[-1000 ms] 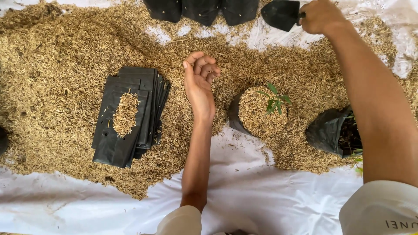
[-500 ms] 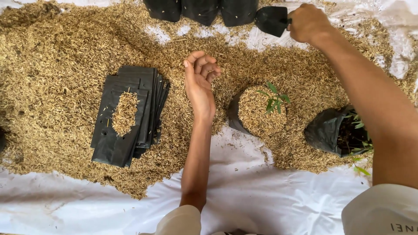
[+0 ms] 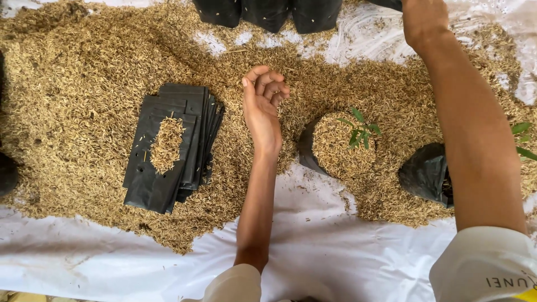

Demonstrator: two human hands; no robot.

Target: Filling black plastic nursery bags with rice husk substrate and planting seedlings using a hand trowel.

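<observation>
My left hand [image 3: 263,109] rests palm up on the rice husks [image 3: 84,95], fingers loosely curled and holding nothing. To its right stands a black grow bag [image 3: 306,151] filled with husks, a small green seedling [image 3: 359,132] planted in it. My right hand [image 3: 422,22] reaches to the far top edge, closed on a black bag [image 3: 387,4] that is mostly out of frame. A stack of flat black bags [image 3: 193,112] lies left of my left hand, with a small heap of husks on top.
A row of black bags [image 3: 268,12] stands along the top edge. Another open black bag [image 3: 425,174] lies under my right forearm, green leaves [image 3: 523,130] beside it. White sheeting [image 3: 112,263] covers the ground near me.
My right hand has carried the black bag up toward the top edge, so it is nearly out of view. My left hand has stayed in place.
</observation>
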